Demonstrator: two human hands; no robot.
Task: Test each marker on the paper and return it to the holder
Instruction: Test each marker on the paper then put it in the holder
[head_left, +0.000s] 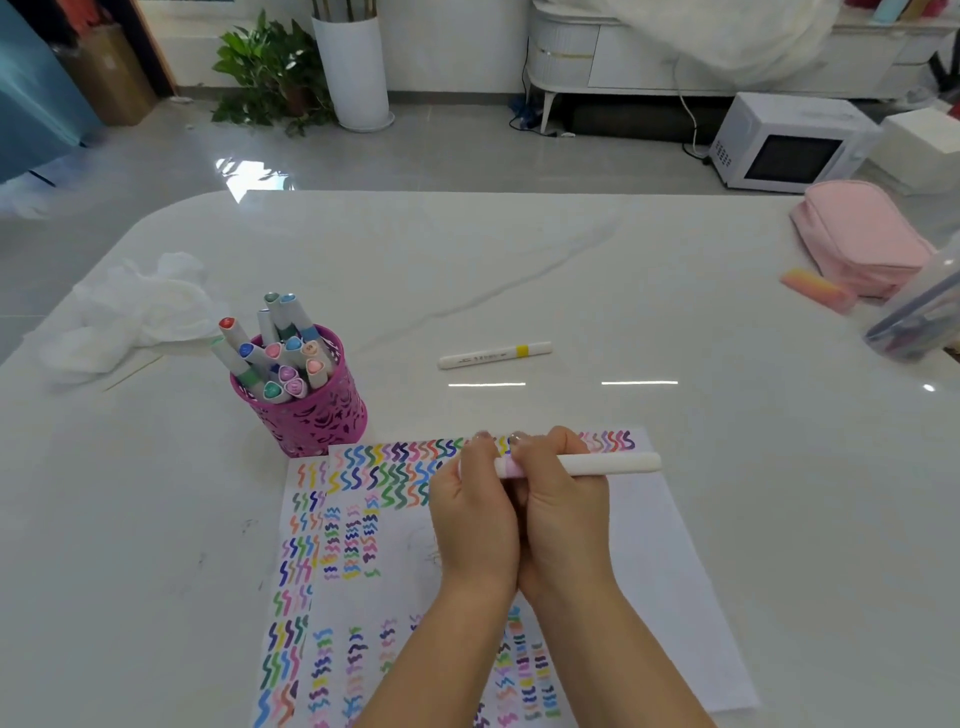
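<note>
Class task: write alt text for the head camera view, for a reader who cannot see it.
A left hand and right hand grip a white marker with a pink band over white paper covered in coloured squiggles. A pink perforated holder full of markers stands beside it; a white yellow-banded marker lies beyond.

Two hands and two forearms, all bare. Left hand (475, 512) and right hand (563, 509) uncovered from fingers (484, 441) down to the wrists. Left forearm (431, 665) and right forearm (623, 665) likewise uncovered, both cut off by the lower edge of the view. Short, rounded nails (516, 438) visible on two fingertips, pale with a faint greyish-pink cast; polished or plain, too small to tell. Smooth knuckles, soft creases at the wrists. Forearms widening steadily from wrist toward the lower edge, outlines slightly blurred.
</note>
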